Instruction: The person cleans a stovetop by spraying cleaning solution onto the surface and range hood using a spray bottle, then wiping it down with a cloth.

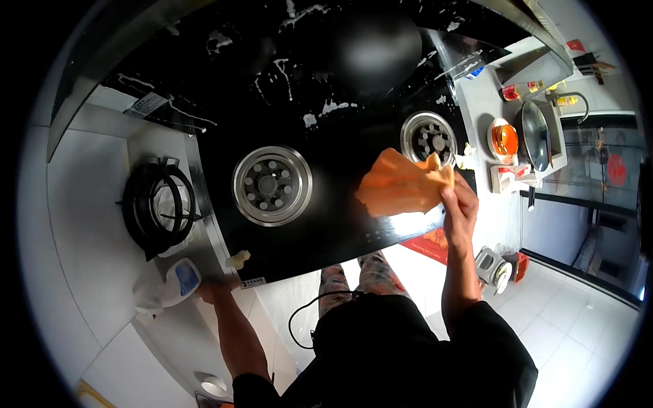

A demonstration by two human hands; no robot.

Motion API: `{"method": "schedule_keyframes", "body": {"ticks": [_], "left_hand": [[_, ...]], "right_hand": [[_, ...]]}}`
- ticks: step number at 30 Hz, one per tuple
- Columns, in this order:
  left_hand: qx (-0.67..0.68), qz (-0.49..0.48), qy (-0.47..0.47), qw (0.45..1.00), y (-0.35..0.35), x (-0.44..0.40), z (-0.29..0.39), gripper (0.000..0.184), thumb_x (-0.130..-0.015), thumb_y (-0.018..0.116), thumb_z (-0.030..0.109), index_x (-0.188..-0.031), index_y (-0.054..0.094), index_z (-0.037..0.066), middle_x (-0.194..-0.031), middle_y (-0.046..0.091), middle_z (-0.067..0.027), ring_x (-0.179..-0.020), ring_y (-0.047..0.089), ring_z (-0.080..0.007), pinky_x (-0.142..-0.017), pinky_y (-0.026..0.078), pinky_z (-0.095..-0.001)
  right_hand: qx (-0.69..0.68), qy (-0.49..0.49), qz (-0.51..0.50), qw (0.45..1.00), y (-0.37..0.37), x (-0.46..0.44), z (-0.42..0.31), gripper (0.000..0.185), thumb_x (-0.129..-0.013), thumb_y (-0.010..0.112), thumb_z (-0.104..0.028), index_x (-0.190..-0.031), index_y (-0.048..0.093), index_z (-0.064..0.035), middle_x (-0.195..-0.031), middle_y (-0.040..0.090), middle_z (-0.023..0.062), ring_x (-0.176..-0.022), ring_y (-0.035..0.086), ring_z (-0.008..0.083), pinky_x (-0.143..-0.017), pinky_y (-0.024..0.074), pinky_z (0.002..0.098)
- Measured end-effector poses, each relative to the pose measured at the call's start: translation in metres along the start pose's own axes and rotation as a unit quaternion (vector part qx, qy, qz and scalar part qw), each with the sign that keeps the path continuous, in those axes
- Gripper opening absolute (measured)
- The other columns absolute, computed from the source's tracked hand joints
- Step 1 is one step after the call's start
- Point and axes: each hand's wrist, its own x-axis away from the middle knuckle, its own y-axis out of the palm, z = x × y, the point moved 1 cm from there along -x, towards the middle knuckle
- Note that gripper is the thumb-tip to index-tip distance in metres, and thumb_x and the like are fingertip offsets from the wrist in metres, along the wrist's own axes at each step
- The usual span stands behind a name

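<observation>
My right hand point(460, 207) is closed around the upper corner of an orange cloth point(398, 185). The cloth hangs spread out over the right front of the black gas stove point(333, 224), partly in front of the right burner point(427, 136). At the left edge of the stove, my left hand point(216, 291) is beside a white bottle with a blue label point(185, 277). The fingers of that hand are dark and mostly hidden, so its grip on the bottle does not show. White foam streaks point(330, 107) mark the black panel behind the burners.
Black pan supports point(160, 207) are stacked on the left counter. The left burner point(272, 185) is uncovered. Crumpled tissue point(238, 259) lies at the stove's front left corner. On the right counter stand an orange-filled bowl point(504, 140) and a wok lid point(535, 136) near the sink.
</observation>
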Motion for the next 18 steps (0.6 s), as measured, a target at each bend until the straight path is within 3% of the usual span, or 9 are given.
{"method": "schedule_keyframes", "body": {"ticks": [3, 4, 5, 7, 8, 10, 14, 17, 18], "left_hand": [[-0.023, 0.012, 0.034, 0.999, 0.001, -0.024, -0.009, 0.071, -0.095, 0.066, 0.037, -0.151, 0.037, 0.005, -0.148, 0.051, -0.0238, -0.133, 0.054, -0.039, -0.11, 0.05, -0.049], [-0.065, 0.025, 0.048, 0.996, 0.003, -0.026, -0.01, 0.065, -0.097, 0.063, 0.035, -0.149, 0.04, 0.004, -0.147, 0.051, -0.0241, -0.132, 0.055, -0.04, -0.109, 0.051, -0.0497], [-0.064, 0.022, 0.048, 0.997, 0.005, -0.022, -0.008, 0.065, -0.097, 0.063, 0.035, -0.149, 0.04, 0.004, -0.147, 0.051, -0.0241, -0.132, 0.055, -0.04, -0.109, 0.051, -0.0497], [0.007, 0.011, 0.061, 0.998, 0.002, -0.006, -0.003, 0.065, -0.096, 0.064, 0.038, -0.146, 0.043, 0.001, -0.148, 0.051, -0.0243, -0.132, 0.056, -0.0397, -0.108, 0.052, -0.0517], [0.002, 0.014, 0.059, 0.998, 0.001, -0.024, -0.012, 0.065, -0.096, 0.064, 0.038, -0.146, 0.043, 0.001, -0.148, 0.051, -0.0243, -0.132, 0.056, -0.0397, -0.108, 0.052, -0.0517], [-0.137, 0.054, 0.08, 0.986, 0.006, -0.05, -0.017, 0.065, -0.095, 0.064, 0.041, -0.144, 0.047, 0.002, -0.147, 0.052, -0.0235, -0.132, 0.056, -0.0388, -0.108, 0.052, -0.0508], [-0.131, 0.028, 0.067, 0.989, 0.007, 0.006, 0.0, 0.069, -0.093, 0.067, 0.044, -0.144, 0.047, 0.002, -0.145, 0.055, -0.0225, -0.132, 0.056, -0.0382, -0.107, 0.052, -0.0521], [-0.021, 0.041, 0.005, 0.999, 0.006, -0.007, -0.004, 0.062, -0.102, 0.049, 0.048, -0.145, 0.05, 0.004, -0.142, 0.056, -0.0257, -0.128, 0.058, -0.0424, -0.108, 0.052, -0.051], [-0.053, 0.049, 0.038, 0.997, 0.006, -0.008, -0.005, 0.061, -0.102, 0.049, 0.048, -0.145, 0.049, 0.004, -0.143, 0.055, -0.0255, -0.127, 0.058, -0.0425, -0.107, 0.053, -0.0511]], "right_hand": [[-0.178, 0.081, 0.026, 0.98, -0.005, 0.011, 0.005, 0.034, -0.104, 0.061, -0.025, -0.096, 0.07, 0.0067, -0.089, 0.067, 0.0027, -0.076, 0.058, 0.0095, -0.066, 0.0426, 0.0243], [-0.198, 0.147, -0.007, 0.969, -0.008, 0.012, 0.025, 0.038, -0.106, 0.055, -0.032, -0.116, 0.067, 0.0025, -0.091, 0.065, 0.0022, -0.078, 0.059, 0.0104, -0.071, 0.0465, 0.0228], [-0.303, 0.133, -0.061, 0.942, -0.019, 0.015, 0.058, 0.042, -0.107, 0.052, -0.036, -0.126, 0.063, 0.0009, -0.102, 0.069, 0.0068, -0.089, 0.066, 0.0155, -0.08, 0.0539, 0.0286], [-0.457, 0.108, -0.003, 0.883, -0.007, 0.017, 0.044, 0.049, -0.109, 0.047, -0.039, -0.138, 0.056, -0.0019, -0.124, 0.068, 0.0144, -0.111, 0.068, 0.025, -0.097, 0.0561, 0.0404], [-0.508, 0.106, -0.049, 0.854, -0.006, 0.017, 0.041, 0.053, -0.11, 0.043, -0.041, -0.147, 0.048, -0.0045, -0.142, 0.059, 0.0192, -0.129, 0.061, 0.0329, -0.111, 0.0493, 0.0498], [-0.58, 0.098, -0.043, 0.808, 0.001, 0.015, 0.038, 0.052, -0.11, 0.041, -0.039, -0.148, 0.048, -0.0044, -0.143, 0.059, 0.0192, -0.13, 0.06, 0.0352, -0.112, 0.0478, 0.0513], [-0.646, 0.088, -0.065, 0.756, 0.021, -0.004, 0.025, 0.049, -0.105, 0.051, -0.032, -0.145, 0.053, -0.0038, -0.144, 0.059, 0.0188, -0.133, 0.057, 0.0353, -0.115, 0.0424, 0.0527], [-0.645, 0.102, -0.077, 0.753, 0.03, -0.006, 0.026, 0.057, -0.095, 0.059, -0.033, -0.144, 0.056, -0.0035, -0.145, 0.059, 0.017, -0.136, 0.055, 0.0345, -0.119, 0.0363, 0.0531], [-0.633, 0.107, -0.077, 0.763, 0.035, -0.008, 0.021, 0.058, -0.093, 0.06, -0.032, -0.143, 0.056, -0.0037, -0.144, 0.06, 0.0164, -0.135, 0.054, 0.0337, -0.119, 0.0358, 0.0523]]}}
